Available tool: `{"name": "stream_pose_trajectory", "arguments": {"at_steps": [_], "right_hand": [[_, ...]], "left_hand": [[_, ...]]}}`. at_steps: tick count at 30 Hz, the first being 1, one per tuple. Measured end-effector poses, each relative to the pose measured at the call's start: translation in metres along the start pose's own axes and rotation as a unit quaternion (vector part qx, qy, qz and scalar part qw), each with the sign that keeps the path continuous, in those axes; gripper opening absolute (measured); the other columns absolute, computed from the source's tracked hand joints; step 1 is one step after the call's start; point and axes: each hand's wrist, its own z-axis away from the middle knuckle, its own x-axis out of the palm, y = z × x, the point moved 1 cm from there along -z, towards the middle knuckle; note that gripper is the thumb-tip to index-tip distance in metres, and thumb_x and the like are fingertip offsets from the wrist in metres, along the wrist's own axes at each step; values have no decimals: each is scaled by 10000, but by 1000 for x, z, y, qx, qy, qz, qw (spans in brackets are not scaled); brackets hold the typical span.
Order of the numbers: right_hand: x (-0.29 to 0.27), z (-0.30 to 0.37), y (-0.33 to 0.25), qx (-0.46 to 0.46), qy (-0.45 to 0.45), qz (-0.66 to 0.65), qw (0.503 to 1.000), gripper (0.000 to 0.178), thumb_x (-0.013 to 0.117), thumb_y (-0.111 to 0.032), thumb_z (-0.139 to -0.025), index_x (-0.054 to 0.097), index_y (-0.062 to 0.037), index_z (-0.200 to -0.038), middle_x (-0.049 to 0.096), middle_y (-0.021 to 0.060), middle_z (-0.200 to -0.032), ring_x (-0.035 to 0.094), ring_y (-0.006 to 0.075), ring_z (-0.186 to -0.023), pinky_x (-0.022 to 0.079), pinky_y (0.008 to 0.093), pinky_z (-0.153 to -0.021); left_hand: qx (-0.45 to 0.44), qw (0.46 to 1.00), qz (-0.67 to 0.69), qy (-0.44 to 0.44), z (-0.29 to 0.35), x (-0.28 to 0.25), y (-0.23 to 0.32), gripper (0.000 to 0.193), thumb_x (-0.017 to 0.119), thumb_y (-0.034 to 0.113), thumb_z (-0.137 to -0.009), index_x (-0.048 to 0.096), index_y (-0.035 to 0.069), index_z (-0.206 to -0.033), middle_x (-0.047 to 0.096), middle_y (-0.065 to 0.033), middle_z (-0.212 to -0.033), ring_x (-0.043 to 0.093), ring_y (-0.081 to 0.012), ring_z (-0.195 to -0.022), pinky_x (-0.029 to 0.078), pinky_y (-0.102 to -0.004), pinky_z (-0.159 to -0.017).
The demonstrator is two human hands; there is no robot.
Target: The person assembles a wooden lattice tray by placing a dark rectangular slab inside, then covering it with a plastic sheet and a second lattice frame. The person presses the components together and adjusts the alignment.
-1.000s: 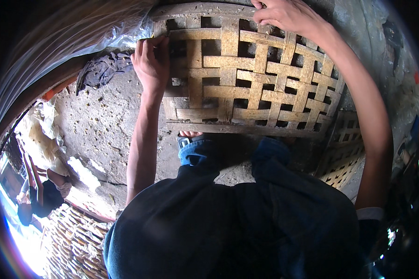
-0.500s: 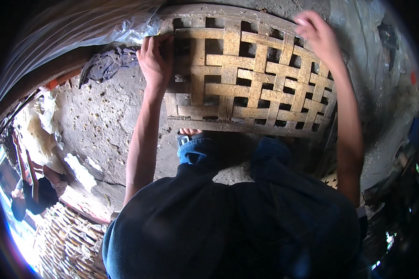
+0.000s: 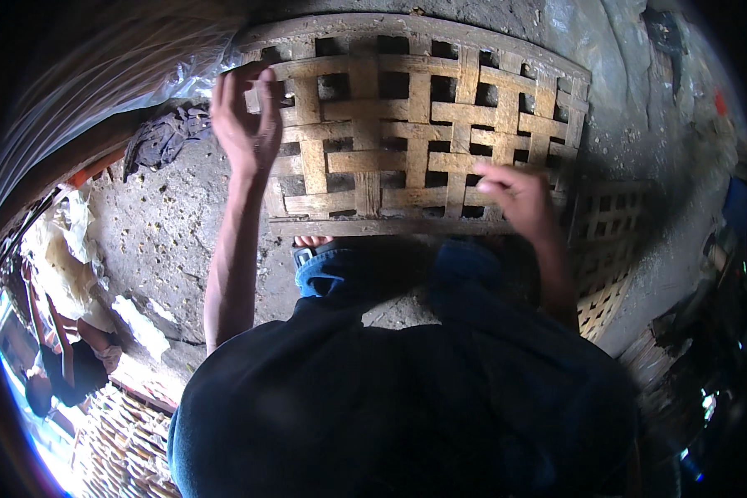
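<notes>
We see the left hand point(image 3: 247, 137) by the left edge of the woven panel point(image 3: 367, 158), its grip spread apart. The right hand point(image 3: 519, 197) is over the panel's lower right part (so blurry we can't tell its grip). The panel is just past our toes point(image 3: 312, 241). A dark rag point(image 3: 168, 139) lies to the left.

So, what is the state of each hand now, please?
Left hand: open, at the left edge of the woven panel.
Right hand: over it, blurred; open or closed cannot be told.
</notes>
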Motion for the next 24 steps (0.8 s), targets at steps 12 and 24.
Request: {"name": "stream_pose_trajectory", "arguments": {"at_steps": [12,24], "right_hand": [[-105,-48,-10,-2,22,-45,999,189,660,-206,-968,706,-29,-918,685,38,-840,616,140,-757,479,283,-729],[-135,10,96,84,475,-533,695,99,604,-131,-1005,628,-81,-1087,657,31,-933,560,153,-779,461,338,-738]], "left_hand": [[129,980,38,-147,71,25,34,274,728,112,-846,665,105,-1112,628,-104,-1125,580,-306,-988,445,-429,-837],[69,996,-29,-56,56,-3,8,276,694,69,-845,682,96,-1119,656,-106,-1167,601,-296,-1101,433,-438,-974]]}}
